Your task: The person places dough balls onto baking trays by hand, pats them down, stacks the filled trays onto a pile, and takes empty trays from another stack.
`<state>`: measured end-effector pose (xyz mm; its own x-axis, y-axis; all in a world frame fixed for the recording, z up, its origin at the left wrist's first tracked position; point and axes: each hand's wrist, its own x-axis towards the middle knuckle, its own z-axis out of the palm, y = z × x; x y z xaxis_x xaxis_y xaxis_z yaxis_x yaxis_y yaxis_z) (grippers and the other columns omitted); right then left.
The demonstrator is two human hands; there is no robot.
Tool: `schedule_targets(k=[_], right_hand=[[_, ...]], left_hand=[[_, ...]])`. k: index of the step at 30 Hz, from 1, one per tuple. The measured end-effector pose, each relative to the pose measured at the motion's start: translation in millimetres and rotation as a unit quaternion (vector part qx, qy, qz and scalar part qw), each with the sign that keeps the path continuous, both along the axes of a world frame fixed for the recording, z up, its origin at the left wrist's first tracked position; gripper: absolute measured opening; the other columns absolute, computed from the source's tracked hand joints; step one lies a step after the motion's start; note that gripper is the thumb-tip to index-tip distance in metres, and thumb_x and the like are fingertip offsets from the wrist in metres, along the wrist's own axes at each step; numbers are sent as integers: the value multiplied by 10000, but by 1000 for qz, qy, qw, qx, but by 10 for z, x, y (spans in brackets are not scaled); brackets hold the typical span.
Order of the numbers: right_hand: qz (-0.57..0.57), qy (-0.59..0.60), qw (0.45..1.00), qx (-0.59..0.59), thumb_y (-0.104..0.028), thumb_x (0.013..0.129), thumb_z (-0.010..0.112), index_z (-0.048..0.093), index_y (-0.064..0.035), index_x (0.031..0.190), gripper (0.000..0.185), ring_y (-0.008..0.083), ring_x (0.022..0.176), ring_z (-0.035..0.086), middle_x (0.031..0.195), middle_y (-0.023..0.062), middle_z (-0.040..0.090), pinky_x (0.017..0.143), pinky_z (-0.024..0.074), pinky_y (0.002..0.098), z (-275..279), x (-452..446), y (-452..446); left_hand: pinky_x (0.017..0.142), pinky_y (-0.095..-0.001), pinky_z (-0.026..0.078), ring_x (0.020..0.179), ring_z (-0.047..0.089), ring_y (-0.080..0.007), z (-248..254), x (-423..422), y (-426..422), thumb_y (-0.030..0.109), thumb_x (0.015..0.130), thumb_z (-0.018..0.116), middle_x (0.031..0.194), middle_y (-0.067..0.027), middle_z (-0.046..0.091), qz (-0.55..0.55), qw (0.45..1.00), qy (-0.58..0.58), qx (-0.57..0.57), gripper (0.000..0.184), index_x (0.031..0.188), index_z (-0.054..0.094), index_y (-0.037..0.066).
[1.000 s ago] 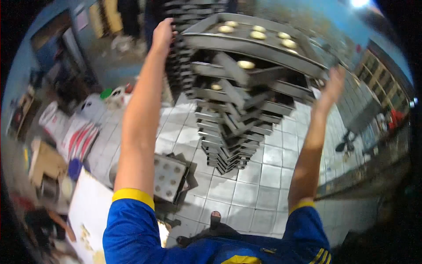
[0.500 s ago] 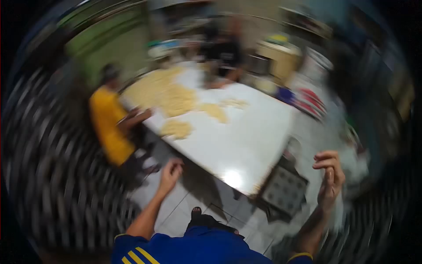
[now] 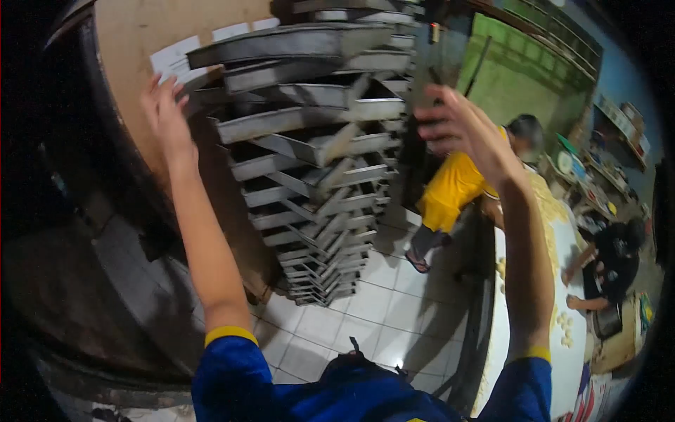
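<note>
A tall stack of metal baking trays (image 3: 302, 112) rises in front of me, laid crosswise on one another up to the top of the view. My left hand (image 3: 169, 123) is raised at the left of the stack's upper trays, fingers apart, holding nothing. On the other side my right hand (image 3: 467, 130) is lifted to a similar height, fingers spread and empty. Neither hand appears to touch a tray. Behind my right hand and forearm, part of a co-worker in yellow is hidden.
A co-worker in a yellow shirt (image 3: 453, 186) stands at a white table (image 3: 500, 330) with pale dough pieces (image 3: 564, 327). Another person in black (image 3: 619, 260) works across it. Papers (image 3: 176, 60) hang on a brown panel left of the stack. Tiled floor (image 3: 373, 309) lies below.
My view has swung left from the table to the tray stack. Both hands have risen from waist level to either side of the upper trays.
</note>
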<state>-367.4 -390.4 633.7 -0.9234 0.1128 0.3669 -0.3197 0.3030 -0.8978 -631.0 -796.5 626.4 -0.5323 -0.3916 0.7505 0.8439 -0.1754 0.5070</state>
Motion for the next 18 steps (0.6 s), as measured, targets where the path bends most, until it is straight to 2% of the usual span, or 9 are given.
schedule_targets(k=[2,3,4,7,10,11,14,15,18], right_hand=[[20,1,998,-59,-712,1051,625,283,-14,1731,1032,359,1319,665,1560,290,565,1166,533,468,177,-1029,-49],[43,18,993,-109,-714,1040,641,215,-14,1749,1083,399,1275,675,1670,322,416,1156,548,496,241,-1513,-35],[46,20,992,-113,-714,1040,641,215,-14,1749,1083,399,1275,675,1670,322,416,1156,548,496,305,-1762,-98],[44,57,972,-222,-668,1032,680,104,-112,1780,1096,423,1290,662,1593,325,419,1149,558,518,401,-2177,-397],[-4,-3,982,-188,-676,988,724,68,-129,1783,1167,441,1218,695,1642,336,316,1112,589,545,461,-2157,-571],[6,-27,981,-194,-685,968,738,63,-133,1783,1193,438,1186,708,1654,327,305,1104,595,542,497,-2156,-594],[12,-43,976,-213,-668,943,769,96,-149,1781,1193,433,1153,718,1696,281,259,1063,617,544,633,-2054,-732],[18,-50,975,-218,-614,955,767,189,-153,1744,1082,413,1168,701,1670,263,285,1046,622,545,677,-2063,-734],[57,8,967,-250,-446,983,742,444,-150,1544,701,356,1266,610,1592,183,345,1023,629,533,591,-2234,-574]], left_hand=[[1004,-441,539,1271,621,-300,430,-1012,-280,471,1029,734,1499,-172,570,19,991,-124,-41,715,1575,483,83],[986,-472,542,1262,609,-323,620,-1367,-326,526,987,764,1501,-182,555,-11,979,-199,-28,803,1594,459,97],[968,-503,545,1253,598,-346,768,-1645,-342,581,945,794,1503,-192,540,-44,961,-273,-14,892,1614,436,111],[971,-531,544,1231,589,-355,988,-2276,-317,572,937,798,1474,-191,542,-94,919,-377,66,827,1566,490,132],[936,-531,593,1154,637,-356,993,-2844,-432,654,911,806,1499,-238,524,-152,920,-362,8,972,1614,409,111],[885,-526,618,1077,660,-319,942,-3448,-673,568,930,831,1382,-182,605,-185,922,-337,-53,768,1485,518,138],[920,-589,649,1138,705,-346,875,-3357,-608,389,958,850,1269,-155,688,-209,911,-354,-35,560,1350,580,95],[992,-517,634,1184,697,-323,970,-3010,-423,383,1041,709,1277,-153,704,-236,900,-367,-13,357,1212,667,72],[954,-503,643,1121,744,-310,938,-2933,-330,320,1052,693,1190,-148,748,-222,928,-300,2,300,1173,688,46]])
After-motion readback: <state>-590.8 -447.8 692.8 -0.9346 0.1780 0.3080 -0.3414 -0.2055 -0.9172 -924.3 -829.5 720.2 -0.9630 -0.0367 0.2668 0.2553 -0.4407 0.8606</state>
